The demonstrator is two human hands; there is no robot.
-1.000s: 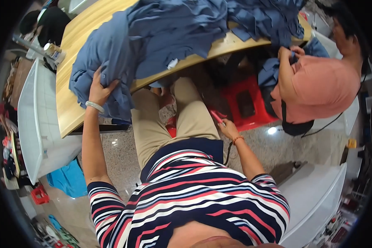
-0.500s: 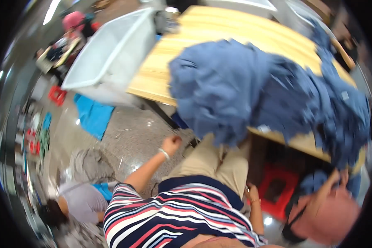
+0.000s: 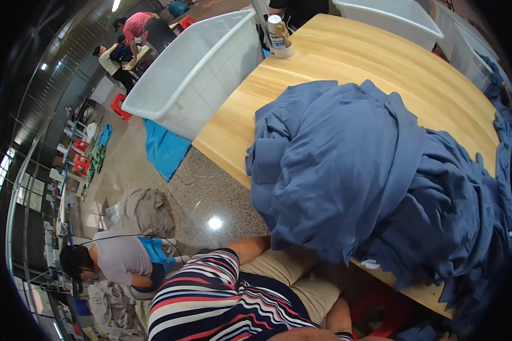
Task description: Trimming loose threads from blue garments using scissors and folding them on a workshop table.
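A big heap of blue garments [image 3: 341,165] lies bunched on the wooden table [image 3: 318,51], its near folds hanging over the table's edge above my lap. My left forearm [image 3: 255,248] runs up to the hanging cloth beside my beige trousers [image 3: 284,264]. Cloth covers the left hand, so neither its fingers nor any hold can be seen. Low in the view, my right arm [image 3: 339,319] shows close to my right thigh; its hand is hidden too. A small white tag [image 3: 371,264] shows on the cloth near the table edge.
A white plastic tub [image 3: 210,68] stands left of the table. A spray can [image 3: 277,35] is at the table's far left corner. Other tubs [image 3: 392,23] are behind. One person [image 3: 116,258] sits at left by grey cloth [image 3: 148,213]; red stool parts [image 3: 381,310] show beneath the table.
The view has shifted and come closer to the heap. My left hand, visible in the air before, is now behind the cloth. My right hand has gone from sight, as has the person at lower right.
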